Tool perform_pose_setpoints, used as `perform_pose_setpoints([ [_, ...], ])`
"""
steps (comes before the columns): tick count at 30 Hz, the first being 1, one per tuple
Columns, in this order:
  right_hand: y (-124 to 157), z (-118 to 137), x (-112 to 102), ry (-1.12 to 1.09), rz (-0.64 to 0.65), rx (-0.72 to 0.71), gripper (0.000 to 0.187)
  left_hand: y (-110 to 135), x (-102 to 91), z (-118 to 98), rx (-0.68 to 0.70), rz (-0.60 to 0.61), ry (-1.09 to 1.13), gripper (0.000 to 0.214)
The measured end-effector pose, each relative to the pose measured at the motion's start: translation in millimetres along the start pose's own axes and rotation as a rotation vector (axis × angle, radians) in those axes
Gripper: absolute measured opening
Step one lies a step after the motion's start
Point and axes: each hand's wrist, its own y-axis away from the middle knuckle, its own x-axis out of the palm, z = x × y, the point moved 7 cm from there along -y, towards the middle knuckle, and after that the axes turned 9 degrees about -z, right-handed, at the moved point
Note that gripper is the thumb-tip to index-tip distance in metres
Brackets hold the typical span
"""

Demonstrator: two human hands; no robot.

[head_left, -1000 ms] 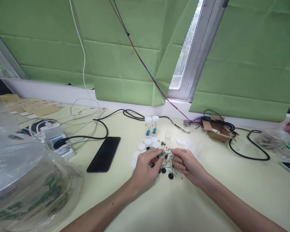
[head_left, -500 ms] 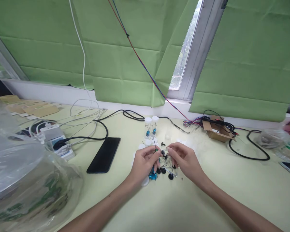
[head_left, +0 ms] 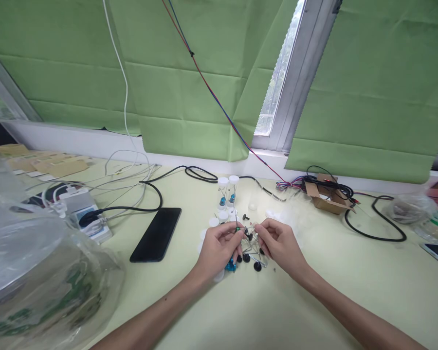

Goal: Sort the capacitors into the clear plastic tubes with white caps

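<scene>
My left hand (head_left: 219, 250) pinches a small green part on a thin metal pin (head_left: 238, 229), fingers closed round it. My right hand (head_left: 279, 243) is closed in a pinch on the other end of the same thin wire, close beside the left. Under and between the hands lie several small black caps (head_left: 257, 266), thin metal pins and a blue part (head_left: 229, 265). Just behind stand two clear vials with white lids (head_left: 228, 190), each with a blue piece inside, and several loose white lids (head_left: 222, 215).
A black phone (head_left: 156, 233) lies left of the hands. Further left are a white power strip (head_left: 81, 209) with cables and a big clear plastic bag (head_left: 32, 272). A cardboard box with wires (head_left: 328, 194) and a black cable loop (head_left: 375, 223) sit at right. Green blinds hang behind.
Both hands lifted slightly off the pile and came together; the left hand now holds the green part higher, and the blue part below it has come into view.
</scene>
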Motion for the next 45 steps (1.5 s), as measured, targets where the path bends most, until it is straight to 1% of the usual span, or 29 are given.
perform_pose_setpoints([
  [10, 2.4, -7.3, 4.5, -0.028, 0.013, 0.091, 0.042, 1.8, 2.9, -0.6, -0.043, 0.023, 0.021, 0.029],
  [13, 2.0, -8.0, 4.6, -0.019, 0.014, 0.092, 0.043, 2.4, 3.4, -0.6, -0.044, 0.026, 0.019, 0.029],
  [23, 2.1, -10.2, 3.7, -0.014, 0.017, 0.086, 0.043, 4.1, 3.5, -2.1, 0.019, 0.038, -0.027, 0.028],
  [31, 2.1, -6.0, 3.7, -0.001, 0.02, 0.065, 0.042, 1.6, 1.5, -2.3, 0.01, 0.003, -0.023, 0.03],
  [35, 3.2, 1.9, -0.5, 0.086, -0.012, -0.019, 0.039, 0.0, -0.3, -5.4, -0.02, -0.014, 0.006, 0.032],
  [40, 5.2, 22.2, -8.7, 0.262, -0.069, -0.211, 0.037, -4.9, -7.3, -3.7, -0.084, -0.04, 0.135, 0.031],
  [42, 5.9, 30.7, -10.4, 0.355, -0.088, -0.327, 0.034, -7.6, -12.4, -4.2, -0.075, -0.072, 0.141, 0.031],
  [43, 6.6, 33.8, -9.2, 0.412, -0.077, -0.393, 0.032, -8.6, -14.6, -5.2, -0.062, -0.087, 0.128, 0.031],
  [45, 8.6, 33.9, -2.2, 0.544, 0.003, -0.501, 0.03, -9.6, -16.6, -8.4, -0.032, -0.104, 0.101, 0.031],
])
